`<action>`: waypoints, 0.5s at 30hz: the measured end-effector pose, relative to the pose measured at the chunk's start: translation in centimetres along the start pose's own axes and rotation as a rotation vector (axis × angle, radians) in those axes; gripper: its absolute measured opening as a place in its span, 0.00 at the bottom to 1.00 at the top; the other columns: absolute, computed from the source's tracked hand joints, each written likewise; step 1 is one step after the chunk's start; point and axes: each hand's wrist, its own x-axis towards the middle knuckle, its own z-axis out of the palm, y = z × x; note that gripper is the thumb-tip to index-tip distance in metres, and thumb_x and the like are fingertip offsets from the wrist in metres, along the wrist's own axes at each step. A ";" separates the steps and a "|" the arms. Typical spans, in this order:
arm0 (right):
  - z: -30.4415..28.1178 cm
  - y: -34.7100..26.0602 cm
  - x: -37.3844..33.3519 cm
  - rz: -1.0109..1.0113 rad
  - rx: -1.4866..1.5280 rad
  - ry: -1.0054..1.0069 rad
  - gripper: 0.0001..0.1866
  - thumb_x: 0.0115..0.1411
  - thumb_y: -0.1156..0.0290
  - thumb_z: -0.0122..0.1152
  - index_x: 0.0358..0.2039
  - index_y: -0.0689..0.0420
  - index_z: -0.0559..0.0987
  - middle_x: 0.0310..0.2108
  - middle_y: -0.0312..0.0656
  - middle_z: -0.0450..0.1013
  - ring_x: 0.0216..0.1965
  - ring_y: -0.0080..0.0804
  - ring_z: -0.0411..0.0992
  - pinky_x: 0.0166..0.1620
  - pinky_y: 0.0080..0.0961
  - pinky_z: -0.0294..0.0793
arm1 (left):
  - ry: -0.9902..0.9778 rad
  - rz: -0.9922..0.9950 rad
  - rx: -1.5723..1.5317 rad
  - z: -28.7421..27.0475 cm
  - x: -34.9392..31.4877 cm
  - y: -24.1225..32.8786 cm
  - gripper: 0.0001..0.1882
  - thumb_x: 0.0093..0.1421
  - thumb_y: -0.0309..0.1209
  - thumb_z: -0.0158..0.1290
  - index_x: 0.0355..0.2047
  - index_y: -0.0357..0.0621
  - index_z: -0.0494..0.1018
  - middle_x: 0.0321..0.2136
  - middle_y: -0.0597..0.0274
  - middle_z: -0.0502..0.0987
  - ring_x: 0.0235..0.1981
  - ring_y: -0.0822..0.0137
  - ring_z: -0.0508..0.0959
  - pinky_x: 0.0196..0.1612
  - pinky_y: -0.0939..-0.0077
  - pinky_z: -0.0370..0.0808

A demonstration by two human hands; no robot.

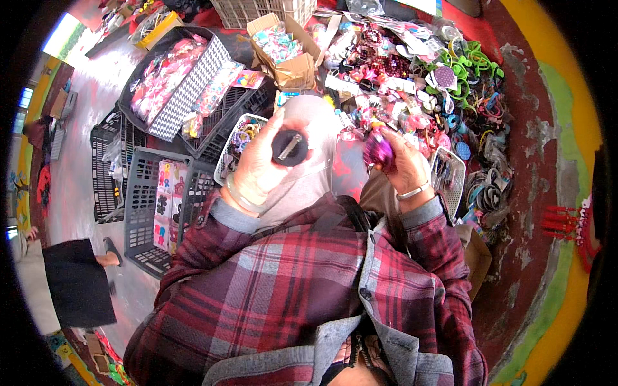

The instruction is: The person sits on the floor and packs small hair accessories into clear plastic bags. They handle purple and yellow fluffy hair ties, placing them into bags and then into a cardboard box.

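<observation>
In my left hand (257,164) is a round black disc (289,148) with a flat metal clip fixed across its face, like the back of a hair clip or brooch. The fingers are closed on its edge, and the clip side faces up. A shiny purple bunched piece (378,151), perhaps ribbon or foil, is pinched in my right hand (407,161). Its exact kind does not show. The two hands are apart, with my knee (315,119) between and behind them. Just beyond my right hand lies a big heap of hair accessories (399,83).
A white basket (225,151) of hair ties stands by my left wrist, another white basket (458,186) by my right. Dark crates (138,212) and a patterned box (187,96) of pink packets are to the left. An open carton (296,74) stands ahead. Another person (77,283) is at far left.
</observation>
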 end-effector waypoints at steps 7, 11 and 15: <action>0.3 3.8 1.7 0.105 -0.302 -0.152 0.10 0.56 0.66 0.55 0.35 0.58 0.76 0.23 0.29 0.71 0.21 0.15 0.66 0.25 0.13 0.64 | 0.022 0.211 0.641 -0.8 -1.0 1.8 0.15 0.57 0.36 0.51 0.23 0.35 0.74 0.23 0.60 0.75 0.25 0.73 0.73 0.30 0.79 0.70; 0.9 4.5 3.8 0.125 -0.582 -0.213 0.10 0.55 0.66 0.55 0.35 0.57 0.77 0.24 0.29 0.71 0.22 0.15 0.66 0.22 0.14 0.64 | -0.150 0.274 1.295 0.8 -1.7 1.9 0.11 0.57 0.32 0.52 0.26 0.35 0.75 0.20 0.66 0.75 0.24 0.79 0.72 0.28 0.85 0.68; 1.4 4.0 4.3 0.243 -0.446 -0.368 0.07 0.56 0.68 0.55 0.27 0.57 0.77 0.23 0.29 0.71 0.20 0.15 0.67 0.24 0.13 0.66 | -0.152 0.290 1.466 1.6 -2.2 0.1 0.11 0.57 0.33 0.51 0.27 0.36 0.74 0.17 0.68 0.71 0.20 0.79 0.68 0.23 0.81 0.66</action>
